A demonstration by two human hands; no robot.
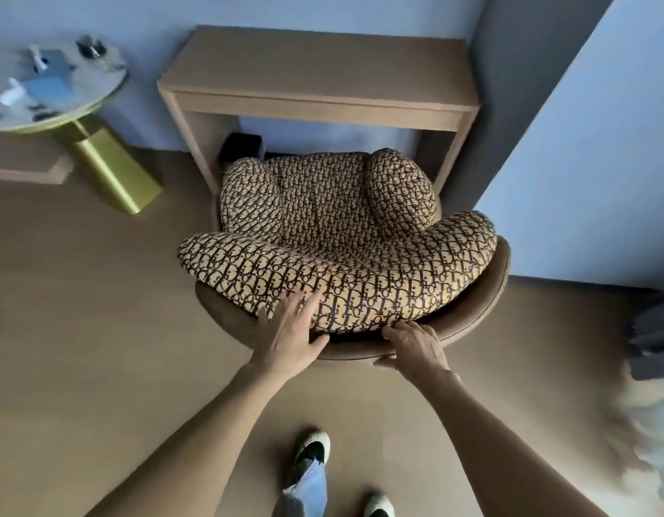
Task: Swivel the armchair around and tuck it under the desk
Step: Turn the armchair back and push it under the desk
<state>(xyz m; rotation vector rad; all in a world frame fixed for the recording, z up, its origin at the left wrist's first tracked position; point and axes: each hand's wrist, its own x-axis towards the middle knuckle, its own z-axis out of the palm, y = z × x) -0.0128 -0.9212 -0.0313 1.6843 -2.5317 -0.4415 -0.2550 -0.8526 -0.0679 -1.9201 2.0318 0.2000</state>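
Observation:
The armchair (334,233) has a brown shell and a tan cushion with a dark pattern. Its seat faces the wooden desk (319,74), and its front reaches into the gap between the desk legs. The backrest is nearest me. My left hand (291,335) lies flat, fingers spread, on the backrest cushion and the shell's rim. My right hand (414,345) curls over the top rim of the brown shell, fingers tucked under the cushion edge.
A round marble side table (99,83) on a gold pedestal stands at the left with small items on it. A dark box (242,147) sits under the desk. A wall corner (509,143) flanks the desk's right leg. My shoes (311,447) are on the beige floor.

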